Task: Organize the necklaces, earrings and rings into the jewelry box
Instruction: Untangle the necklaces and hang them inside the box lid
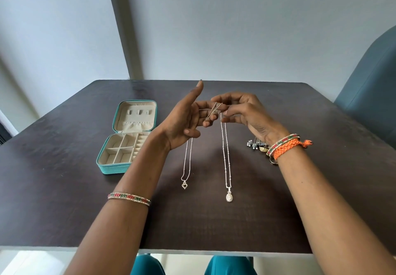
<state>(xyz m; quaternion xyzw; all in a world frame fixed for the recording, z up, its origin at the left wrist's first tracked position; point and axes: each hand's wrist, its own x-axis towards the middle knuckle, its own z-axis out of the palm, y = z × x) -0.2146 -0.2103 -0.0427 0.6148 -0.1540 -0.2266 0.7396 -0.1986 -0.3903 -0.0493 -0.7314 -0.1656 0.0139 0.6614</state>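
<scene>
Two silver necklaces hang above the dark table [64, 189]. The one with a small heart pendant [184, 185] drops from my left hand [184, 120]. The one with an oval pendant [228, 196] drops from my right hand [242, 112]. Their chains meet and cross between my fingertips, where both hands pinch them. My left index finger points up. The teal jewelry box [120, 168] lies open to the left, its beige compartments showing nothing inside. A small heap of earrings and rings [258, 145] sits on the table behind my right wrist, partly hidden.
A blue-grey chair [372, 86] stands at the table's right side. A grey wall runs behind the far table edge. The near table edge [192, 252] is just above my teal-clad knees.
</scene>
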